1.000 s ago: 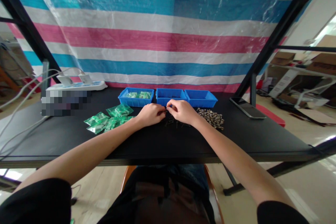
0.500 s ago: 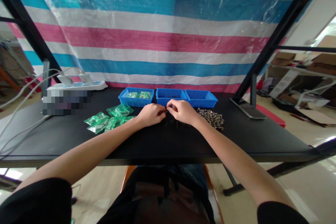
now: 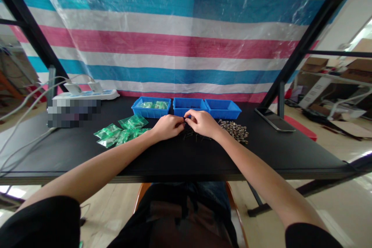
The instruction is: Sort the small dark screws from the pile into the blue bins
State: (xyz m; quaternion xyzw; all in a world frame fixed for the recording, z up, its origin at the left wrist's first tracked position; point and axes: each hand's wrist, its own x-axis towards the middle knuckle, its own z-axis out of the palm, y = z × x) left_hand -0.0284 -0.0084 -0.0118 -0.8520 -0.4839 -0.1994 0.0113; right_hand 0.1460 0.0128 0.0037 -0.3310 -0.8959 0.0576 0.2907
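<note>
My left hand (image 3: 167,126) and my right hand (image 3: 202,123) meet at the middle of the black table (image 3: 174,155), fingertips pinched together on a small part I cannot make out. Under and between them lie several small dark screws (image 3: 193,136). A pile of silvery metal parts (image 3: 235,130) sits just right of my right hand. Several small green plastic bags (image 3: 122,131) lie left of my left hand. Three blue trays stand behind the hands: the left tray (image 3: 150,107) holds green bags, then the middle tray (image 3: 188,105) and the right tray (image 3: 223,108).
A white power strip (image 3: 87,93) with plugs and cables lies at the back left. A dark phone (image 3: 271,119) rests at the back right by a black frame post (image 3: 280,99). A striped tarp hangs behind the table. Cardboard boxes stand on shelves at far right.
</note>
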